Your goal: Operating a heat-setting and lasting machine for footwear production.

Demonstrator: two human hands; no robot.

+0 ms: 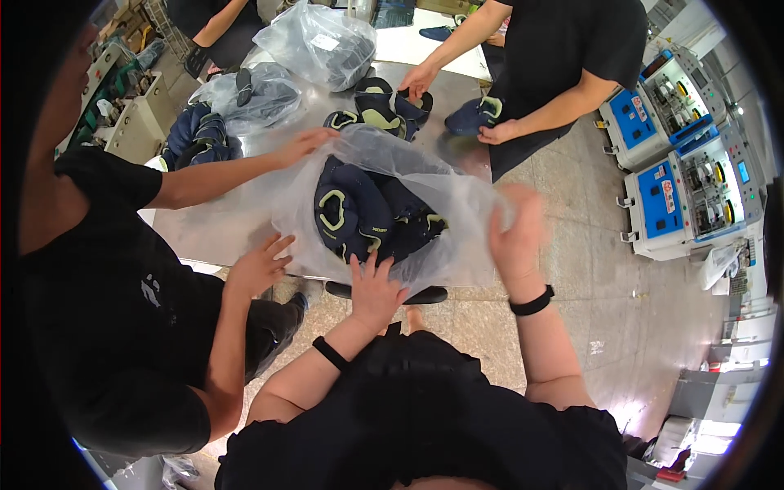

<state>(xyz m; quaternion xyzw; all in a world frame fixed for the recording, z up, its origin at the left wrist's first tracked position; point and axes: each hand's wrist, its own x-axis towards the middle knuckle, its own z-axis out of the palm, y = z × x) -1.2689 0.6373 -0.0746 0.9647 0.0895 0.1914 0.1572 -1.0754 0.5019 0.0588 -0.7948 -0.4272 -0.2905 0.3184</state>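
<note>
A clear plastic bag (469, 200) lies open on the table before me, with several navy shoe uppers (359, 208) with pale green lining inside. My left hand (377, 296) is at the bag's near side, its fingers spread and the tips against the lowest upper. My right hand (520, 237), blurred by motion, is at the bag's right edge, where the film is drawn out to its fingers. On the left a co-worker's hand (302, 147) touches the bag's far rim, and that person's other hand (260, 265) hovers beside the table.
Across the metal table (204, 224), another person holds a navy shoe upper (467, 118) near more uppers (377, 104). Filled plastic bags (320, 42) stand at the back, with dark uppers (196, 135) at the left. Blue-and-white machines (657, 200) stand on the right. A stool (433, 296) sits under the near edge.
</note>
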